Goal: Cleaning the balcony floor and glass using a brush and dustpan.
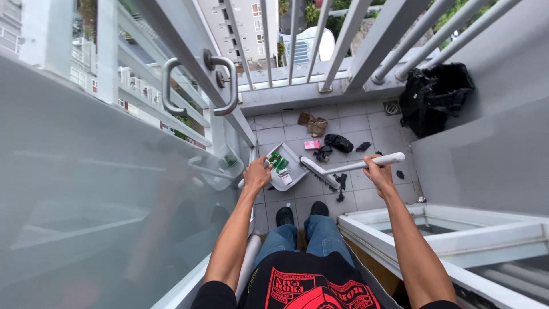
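1. Our left hand (257, 173) grips the handle of the white dustpan (286, 167), fingers curled shut around it; green and white packets (279, 163) lie inside.
2. Our right hand (378, 173) closes round the white broom (349, 167), whose bristles touch the pan's right edge.
3. Far on the tiled floor (354, 123): a pink carton (311, 145), black scraps (338, 142), brown paper (313, 124).
4. A black bag (434, 94) slumps in the far right corner.

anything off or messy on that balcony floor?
Yes. Litter is strewn over the tiled floor: black scraps, a pink carton and a crumpled brown bag. A black bag slumps in the far corner. The left hand holds a dustpan with a green packet in it; the right hand holds a brush.
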